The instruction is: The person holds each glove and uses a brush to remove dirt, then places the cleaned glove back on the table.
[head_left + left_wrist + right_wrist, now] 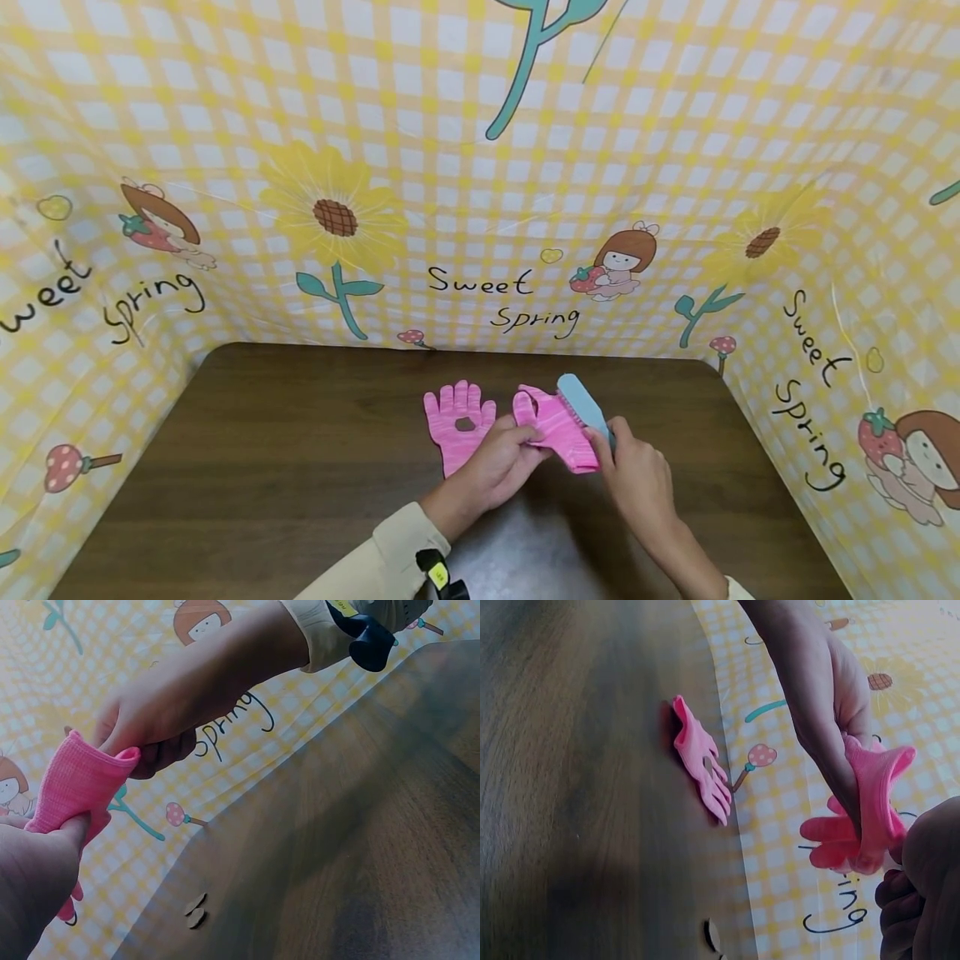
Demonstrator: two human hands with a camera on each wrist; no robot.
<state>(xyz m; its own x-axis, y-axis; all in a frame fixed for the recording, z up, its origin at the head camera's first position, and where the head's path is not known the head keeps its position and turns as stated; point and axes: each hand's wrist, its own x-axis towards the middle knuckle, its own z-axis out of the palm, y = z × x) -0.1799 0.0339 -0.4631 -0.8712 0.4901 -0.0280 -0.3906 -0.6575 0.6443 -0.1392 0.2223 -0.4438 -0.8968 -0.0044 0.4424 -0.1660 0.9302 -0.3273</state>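
My left hand [501, 462] pinches a pink knitted glove [558, 433] near its thumb side, thumb on top, and holds it up over the table. My right hand [637, 471] grips the handle of a light blue brush [583, 402], its bristles against the glove's right side. In the left wrist view the raised glove [86, 784] shows its cuff toward my right hand [154, 724]; the brush is hidden there. A second pink glove [450, 442] lies flat to the left, fingers pointing away, with a brownish-grey patch [465, 424] on its palm.
Small flat brown pieces [196, 911] lie on the dark wooden table [262, 467] near its edge. A yellow checked cloth [480, 208] printed with flowers and lettering rises behind the table and along both sides.
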